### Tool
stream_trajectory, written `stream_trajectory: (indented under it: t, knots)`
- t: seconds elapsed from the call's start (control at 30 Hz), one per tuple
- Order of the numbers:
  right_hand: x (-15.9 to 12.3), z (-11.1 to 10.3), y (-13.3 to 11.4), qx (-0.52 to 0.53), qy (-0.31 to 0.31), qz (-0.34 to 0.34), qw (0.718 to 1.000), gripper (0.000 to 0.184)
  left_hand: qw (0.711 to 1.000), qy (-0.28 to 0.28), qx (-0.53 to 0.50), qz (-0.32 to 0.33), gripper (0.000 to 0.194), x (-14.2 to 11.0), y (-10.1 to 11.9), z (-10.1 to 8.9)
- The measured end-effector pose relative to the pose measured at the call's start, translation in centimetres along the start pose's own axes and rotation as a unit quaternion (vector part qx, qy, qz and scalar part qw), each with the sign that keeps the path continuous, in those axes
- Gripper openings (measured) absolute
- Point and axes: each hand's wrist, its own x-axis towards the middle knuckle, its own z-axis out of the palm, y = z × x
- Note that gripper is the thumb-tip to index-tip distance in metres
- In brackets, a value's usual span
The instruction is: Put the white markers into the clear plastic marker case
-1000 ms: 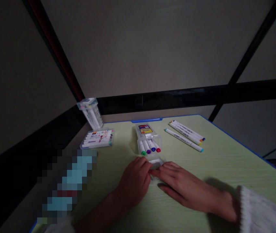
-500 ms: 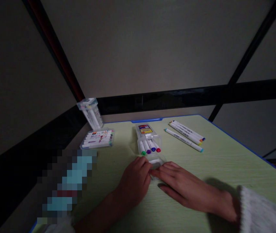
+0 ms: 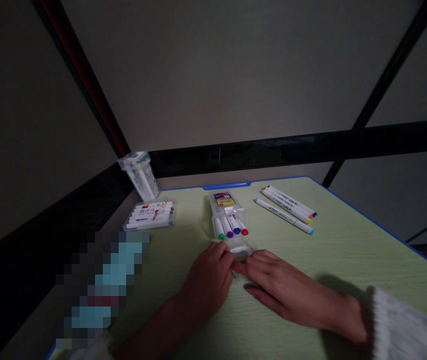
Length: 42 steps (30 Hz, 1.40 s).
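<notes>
A clear plastic marker case (image 3: 215, 209) lies on the table in front of me, its near end showing several white markers (image 3: 233, 224) with green, purple, blue and red ends. Its clear lid (image 3: 244, 250) is folded out toward me. My left hand (image 3: 209, 280) has its fingers curled at the lid's left side. On the right side, my right hand (image 3: 277, 282) grips the lid's edge, its fingers fairly straight and the thumb low. The fingertips of both hands meet over the lid and hide part of it.
Several loose white markers (image 3: 288, 206) lie to the right of the case. On the left are a flat marker box (image 3: 149, 215) and an upright clear container (image 3: 141, 177) with markers inside. A pixelated patch covers the table's left edge. The table (image 3: 348, 240) has a blue rim.
</notes>
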Motion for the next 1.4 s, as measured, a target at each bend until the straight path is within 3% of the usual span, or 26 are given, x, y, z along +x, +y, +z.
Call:
stream_trajectory:
  t: [0.4,0.83,1.4]
  knots:
    - [-0.08,0.24,0.05,-0.003,0.006,-0.004,1.0,0.039,0.999,0.029,0.011,0.013,0.022,-0.08,-0.07,0.12]
    - [0.05,-0.12,-0.12,-0.028,-0.011,-0.008,1.0,0.035,0.987,0.145,-0.002,0.065,0.02,-0.45,-0.17,0.34]
    - [-0.03,-0.12,-0.14,0.006,0.007,-0.012,1.0,0.016,0.968,0.208,0.015,0.137,0.018,-0.58,0.34,0.49]
